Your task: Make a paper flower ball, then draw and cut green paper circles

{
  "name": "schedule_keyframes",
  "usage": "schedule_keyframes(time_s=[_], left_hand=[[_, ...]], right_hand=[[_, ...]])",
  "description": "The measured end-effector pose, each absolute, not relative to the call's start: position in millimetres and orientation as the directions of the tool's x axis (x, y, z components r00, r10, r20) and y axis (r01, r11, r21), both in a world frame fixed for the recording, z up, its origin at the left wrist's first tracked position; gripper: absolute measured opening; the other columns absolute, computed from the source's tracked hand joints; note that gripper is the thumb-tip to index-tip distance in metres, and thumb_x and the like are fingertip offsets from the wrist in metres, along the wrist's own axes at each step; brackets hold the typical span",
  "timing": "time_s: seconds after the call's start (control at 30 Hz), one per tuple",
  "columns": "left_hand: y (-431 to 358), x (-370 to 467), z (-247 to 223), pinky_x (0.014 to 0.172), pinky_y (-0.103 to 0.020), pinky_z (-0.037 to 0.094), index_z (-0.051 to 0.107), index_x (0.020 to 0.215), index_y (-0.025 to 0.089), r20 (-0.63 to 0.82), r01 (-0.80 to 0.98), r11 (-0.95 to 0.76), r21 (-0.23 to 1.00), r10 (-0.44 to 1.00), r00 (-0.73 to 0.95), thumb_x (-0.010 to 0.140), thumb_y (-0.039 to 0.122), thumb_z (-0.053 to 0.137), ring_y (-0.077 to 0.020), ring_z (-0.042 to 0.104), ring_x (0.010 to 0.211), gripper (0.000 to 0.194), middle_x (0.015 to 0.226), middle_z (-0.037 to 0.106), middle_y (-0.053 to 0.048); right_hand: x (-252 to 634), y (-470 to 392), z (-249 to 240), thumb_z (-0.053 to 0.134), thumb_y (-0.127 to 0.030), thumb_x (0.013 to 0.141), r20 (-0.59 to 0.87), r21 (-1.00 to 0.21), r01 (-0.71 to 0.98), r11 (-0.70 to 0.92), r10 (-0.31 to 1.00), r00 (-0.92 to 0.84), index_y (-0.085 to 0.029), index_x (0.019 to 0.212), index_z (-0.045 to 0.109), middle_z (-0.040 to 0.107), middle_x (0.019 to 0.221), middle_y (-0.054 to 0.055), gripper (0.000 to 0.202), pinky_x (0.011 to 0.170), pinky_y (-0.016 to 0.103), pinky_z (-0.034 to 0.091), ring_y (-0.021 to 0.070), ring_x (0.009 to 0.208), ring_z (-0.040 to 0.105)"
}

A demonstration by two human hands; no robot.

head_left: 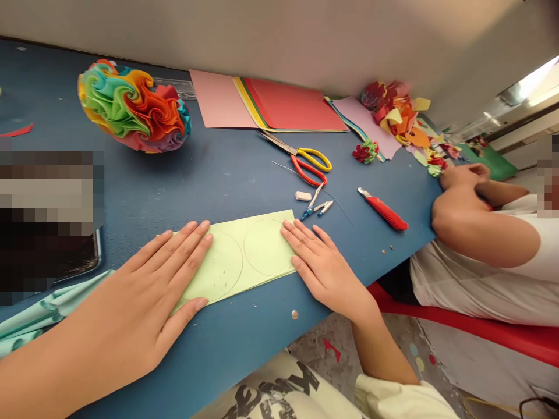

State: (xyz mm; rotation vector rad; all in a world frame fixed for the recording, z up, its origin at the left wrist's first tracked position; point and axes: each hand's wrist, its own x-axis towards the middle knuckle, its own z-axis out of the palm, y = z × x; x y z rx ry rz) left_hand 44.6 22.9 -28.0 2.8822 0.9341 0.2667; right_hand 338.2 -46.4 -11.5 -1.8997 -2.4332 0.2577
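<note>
A pale green strip of folded paper (236,256) lies on the blue table, with two circles drawn on it side by side and small dark crumbs on the left one. Flat across its left end rests my left hand (161,285), fingers stretched out. My right hand (321,267) lies on the right end, fingers extended over the edge. Just beyond my right fingertips are a white eraser (303,196) and a compass (312,206). Scissors (301,160) with one yellow and one red handle lie farther back.
A colourful paper ball (135,107) stands at the back left, beside stacked coloured sheets (288,105). A red utility knife (384,210) lies at right. Paper scraps (402,119) pile up farther off. Another person's arm (480,221) rests at the table's right edge. A blurred-out dark device is at left.
</note>
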Motion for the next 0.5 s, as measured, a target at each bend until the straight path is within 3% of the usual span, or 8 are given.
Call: schedule_keyframes(time_s=[0.07,0.13,0.23,0.33,0.5], left_hand=[[22,45,-26,0.119,-0.038,0.014,0.007,0.15,0.021,0.123,0.566,-0.815,0.125,0.578,0.806,0.093,0.053,0.031,-0.0234,0.026,0.142,0.07,0.156,0.017,-0.002],[22,45,-24,0.119,-0.038,0.013,0.005,0.15,0.019,0.104,0.571,-0.813,0.114,0.581,0.807,0.093,0.052,0.032,-0.0229,0.023,0.143,0.071,0.157,0.015,-0.004],[21,44,-22,0.119,-0.037,0.012,0.006,0.15,0.016,0.089,0.575,-0.81,0.115,0.585,0.806,0.093,0.051,0.032,-0.0228,0.02,0.143,0.072,0.156,0.014,-0.006],[20,44,-21,0.118,-0.037,0.012,0.008,0.15,0.014,0.085,0.572,-0.813,0.112,0.581,0.809,0.094,0.048,0.032,-0.023,0.019,0.143,0.07,0.156,0.015,-0.007],[20,43,-22,0.117,-0.041,0.014,0.006,0.149,0.01,0.1,0.541,-0.837,0.083,0.547,0.831,0.092,0.041,0.035,-0.0265,0.017,0.144,0.071,0.156,0.013,-0.011]], right_hand=[[324,-54,-12,0.031,-0.023,0.099,0.044,-0.104,0.973,0.207,0.978,-0.204,-0.018,0.147,0.026,0.026,0.153,0.003,0.049,0.116,0.047,0.014,0.0196,0.143,0.02],[301,-66,-14,0.036,-0.021,0.096,0.251,-0.069,0.98,0.187,0.954,-0.165,-0.013,0.141,0.038,0.037,0.148,0.009,0.046,0.112,0.054,0.014,0.027,0.139,0.027],[261,-85,-21,0.036,-0.034,0.098,0.401,-0.086,0.896,0.435,0.839,-0.368,-0.015,0.123,0.059,0.065,0.117,0.009,0.039,0.105,0.048,0.023,0.022,0.11,0.052],[235,-94,-28,0.025,-0.042,0.1,0.425,-0.032,0.877,0.48,0.801,-0.422,-0.014,0.122,0.061,0.067,0.091,0.007,0.05,0.088,0.044,0.029,0.0178,0.082,0.049],[230,-93,-29,0.019,-0.051,0.099,0.313,-0.046,0.892,0.451,0.854,-0.416,-0.015,0.129,0.056,0.059,0.082,0.006,0.059,0.073,0.041,0.028,0.0184,0.073,0.042]])
